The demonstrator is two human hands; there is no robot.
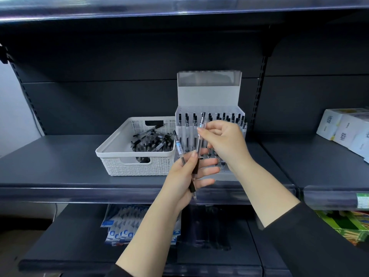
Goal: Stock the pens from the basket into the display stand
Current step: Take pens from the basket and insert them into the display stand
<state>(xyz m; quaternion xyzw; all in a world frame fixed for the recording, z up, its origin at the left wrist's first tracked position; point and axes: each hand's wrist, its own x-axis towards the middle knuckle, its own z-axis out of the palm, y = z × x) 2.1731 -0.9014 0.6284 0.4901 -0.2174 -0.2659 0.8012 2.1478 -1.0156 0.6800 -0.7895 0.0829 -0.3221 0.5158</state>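
While both hands work in front of the stand, the step in hand looks like a handover: one pen passing left to right for slotting.

Left hand (189, 172): thumb pinches two pens against the fingers, other fingers spread loose. Pen one (179, 147) sticks up to the left, barcode label on the barrel. Pen two (196, 156) is long and clear, dark grip low down, tip pointing down past the palm.

Right hand (223, 142): fingertips pinch the upper barrel of pen two, just below the clip. So pen two is held at both ends right now.

Doing it well, my take:
- left thumb eases off pen two only once the right pinch is firm, and keeps pen one trapped
- right hand carries it upright, tip down, clip end up, matching the stocked ones
- aim for a free hole; gaps seem to be in the front rows, though the hands hide most of them
- don't knock neighbours, the pens stand close together

Shelf (60, 156) behind the hands carries everything. Basket (137, 162), white, sits left, just beside the stand; a heap of pens (153, 142) inside, too tangled to count, well over a dozen I'd guess. Stand (209, 114), clear, tiered, white backboard up: roughly fifteen caps visible across the back rows, exact count not readable.

Counts: two hands, two pens in hand, one basket, one stand.

Right edge: white boxes (345, 130). Lower shelf: blue-white packets (123, 224).
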